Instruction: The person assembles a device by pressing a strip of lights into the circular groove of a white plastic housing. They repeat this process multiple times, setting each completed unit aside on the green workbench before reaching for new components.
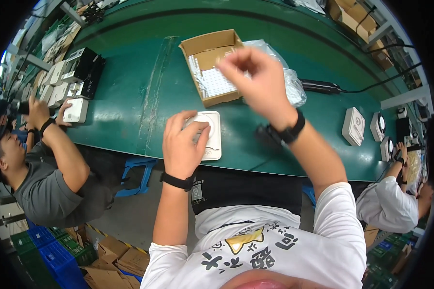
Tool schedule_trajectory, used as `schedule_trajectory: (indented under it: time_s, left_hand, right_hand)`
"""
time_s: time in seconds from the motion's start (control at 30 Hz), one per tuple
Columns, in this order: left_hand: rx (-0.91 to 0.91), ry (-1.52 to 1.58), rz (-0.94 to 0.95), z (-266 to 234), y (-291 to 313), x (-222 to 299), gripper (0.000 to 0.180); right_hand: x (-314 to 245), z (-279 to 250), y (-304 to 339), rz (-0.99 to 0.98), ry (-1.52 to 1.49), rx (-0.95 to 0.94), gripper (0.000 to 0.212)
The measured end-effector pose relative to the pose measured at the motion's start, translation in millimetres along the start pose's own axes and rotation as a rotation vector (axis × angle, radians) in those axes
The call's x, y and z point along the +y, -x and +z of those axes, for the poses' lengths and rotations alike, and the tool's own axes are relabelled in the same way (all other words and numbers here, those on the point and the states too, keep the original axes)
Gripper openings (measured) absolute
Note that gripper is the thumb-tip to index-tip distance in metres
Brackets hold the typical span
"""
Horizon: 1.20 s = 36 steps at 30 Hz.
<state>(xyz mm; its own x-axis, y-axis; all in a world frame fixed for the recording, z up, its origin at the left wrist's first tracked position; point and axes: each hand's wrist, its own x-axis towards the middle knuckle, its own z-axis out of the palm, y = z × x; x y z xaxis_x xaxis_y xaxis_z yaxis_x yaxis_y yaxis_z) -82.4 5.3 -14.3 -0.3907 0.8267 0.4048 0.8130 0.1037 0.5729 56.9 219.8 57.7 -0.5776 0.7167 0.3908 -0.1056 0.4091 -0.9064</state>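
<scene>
One white, round-cornered, circular-faced, plastic-looking housing (216,147), flat on the smooth green counter (115,120), best steadied with light fingertip pressure; left hand (182,144) curled over it, whether pinching unclear. One open brown cardboard box (205,45) of small white pieces (217,83); right hand (258,72) blurred above, grip unreadable.

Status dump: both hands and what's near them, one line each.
white case: lying flat, partly covered
carton: open, white pieces inside
left hand: on white case, fingers bent
right hand: raised by carton, blurred; grip unclear
bag: clear, crumpled
black tool: lying down, cord attached
</scene>
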Motion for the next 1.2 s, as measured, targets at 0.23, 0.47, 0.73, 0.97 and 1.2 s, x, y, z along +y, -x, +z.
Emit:
schedule_trajectory:
  time_s: [0.23, 0.47, 0.73, 0.97, 1.2]
  left_hand:
    - [-0.038, 0.031, 0.101, 15.1, -6.7, 6.0, 0.012]
    - [-0.109, 0.124, 0.153, 40.9, -14.0, 25.2, 0.016]
    - [-0.179, 0.134, 0.160, 32.6, -20.5, 26.5, 0.014]
    - [-0.115, 0.129, 0.169, 41.5, -13.2, 27.3, 0.011]
    - [-0.094, 0.177, 0.158, 45.4, -8.5, 22.6, 0.010]
  right_hand:
    - [29.0, -20.3, 124.0, 0.367, -0.341, 0.129, 0.016]
    - [50.5, -13.6, 171.6, 0.221, -0.187, 0.098, 0.017]
    - [50.5, -12.8, 173.8, 0.146, -0.107, 0.016, 0.016]
    - [50.4, -10.0, 173.6, 0.069, -0.059, -0.027, 0.016]
    - [46.8, -10.8, 176.6, 0.123, 0.010, -0.059, 0.015]
